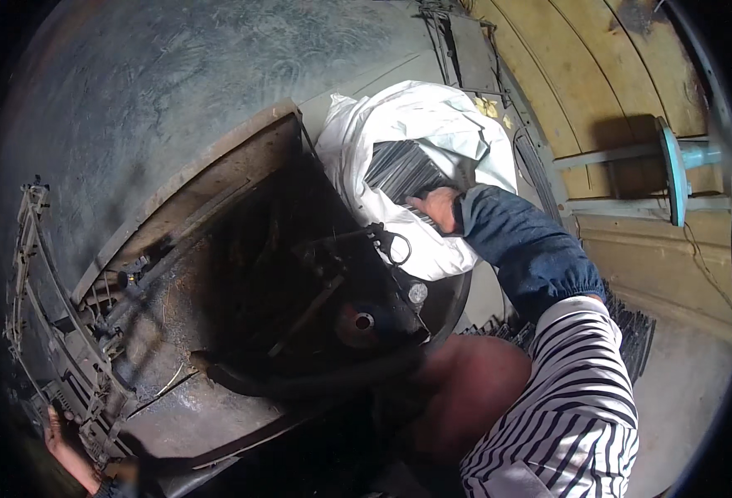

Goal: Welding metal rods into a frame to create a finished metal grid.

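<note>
My right hand reaches into a white sack with its mouth folded wide. Inside lies a bundle of thin dark sticks; my fingers are curled at their near end, some of them hidden. A dark blue sleeve covers that forearm, with a black-and-white striped sleeve above it. At the lower left, my left hand is closed round the low end of a long, narrow dark metal rack, its fingers partly behind the rack.
Between my hands stands a black machine with a curved rim and a raised panel. More dark sticks lie on the floor at right. Beyond them are a yellow panelled wall and a pale blue disc-shaped stand.
</note>
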`<action>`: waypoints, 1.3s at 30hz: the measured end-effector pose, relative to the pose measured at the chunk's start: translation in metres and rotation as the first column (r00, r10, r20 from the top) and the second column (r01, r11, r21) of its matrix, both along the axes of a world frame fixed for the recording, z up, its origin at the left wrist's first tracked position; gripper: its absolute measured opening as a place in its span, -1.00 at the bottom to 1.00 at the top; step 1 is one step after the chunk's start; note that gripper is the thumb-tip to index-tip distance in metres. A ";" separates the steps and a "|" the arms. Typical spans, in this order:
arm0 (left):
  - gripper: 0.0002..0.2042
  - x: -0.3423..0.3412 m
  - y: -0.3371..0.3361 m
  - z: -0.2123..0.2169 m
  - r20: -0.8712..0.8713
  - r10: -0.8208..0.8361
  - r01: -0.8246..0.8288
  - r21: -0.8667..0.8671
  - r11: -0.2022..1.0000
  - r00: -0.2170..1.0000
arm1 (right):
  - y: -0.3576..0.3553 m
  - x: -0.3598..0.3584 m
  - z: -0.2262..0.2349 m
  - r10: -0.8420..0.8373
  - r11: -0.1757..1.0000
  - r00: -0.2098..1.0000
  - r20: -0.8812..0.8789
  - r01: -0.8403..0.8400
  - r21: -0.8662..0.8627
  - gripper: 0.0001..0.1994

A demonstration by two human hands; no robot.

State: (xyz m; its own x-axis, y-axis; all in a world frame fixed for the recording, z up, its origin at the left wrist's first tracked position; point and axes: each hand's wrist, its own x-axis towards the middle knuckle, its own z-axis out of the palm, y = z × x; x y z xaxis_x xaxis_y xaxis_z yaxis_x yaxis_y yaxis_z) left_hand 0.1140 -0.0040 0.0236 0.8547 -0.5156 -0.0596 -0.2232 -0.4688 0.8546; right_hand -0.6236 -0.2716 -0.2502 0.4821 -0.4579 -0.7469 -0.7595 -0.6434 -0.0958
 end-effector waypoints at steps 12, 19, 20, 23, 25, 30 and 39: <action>-0.76 0.013 -0.003 -0.010 0.024 -0.091 0.090 0.036 0.995 0.996 | -0.035 0.048 0.075 -0.024 0.975 0.999 -0.025 0.018 -0.223 -0.46; -0.60 -0.002 0.006 0.002 0.052 -0.171 0.170 0.018 0.985 0.984 | -0.016 0.025 0.166 -0.171 0.925 0.979 -0.115 0.119 -0.361 -0.47; -0.61 -0.002 0.003 -0.003 0.086 -0.210 0.207 0.045 0.977 0.974 | 0.000 0.020 0.196 -0.188 0.911 0.975 -0.119 0.128 -0.392 -0.45; -0.72 -0.016 -0.008 -0.009 0.211 -0.287 0.277 0.076 0.958 0.934 | 0.055 -0.013 0.247 -0.213 0.795 0.976 0.046 0.201 -0.573 -0.42; -0.67 -0.035 -0.019 -0.009 0.151 -0.196 0.197 0.005 0.980 0.969 | 0.101 0.002 0.291 -0.230 0.753 0.941 0.247 0.333 -0.567 -0.28; -0.61 -0.016 -0.015 -0.021 0.217 -0.190 0.205 -0.051 0.977 0.958 | 0.183 0.111 0.351 0.097 0.838 0.834 0.543 0.225 -0.497 -0.16; -0.61 -0.028 -0.013 0.000 0.246 -0.303 0.278 0.131 0.952 0.921 | 0.212 0.362 0.289 0.372 0.910 0.811 0.452 -0.221 -0.351 -0.30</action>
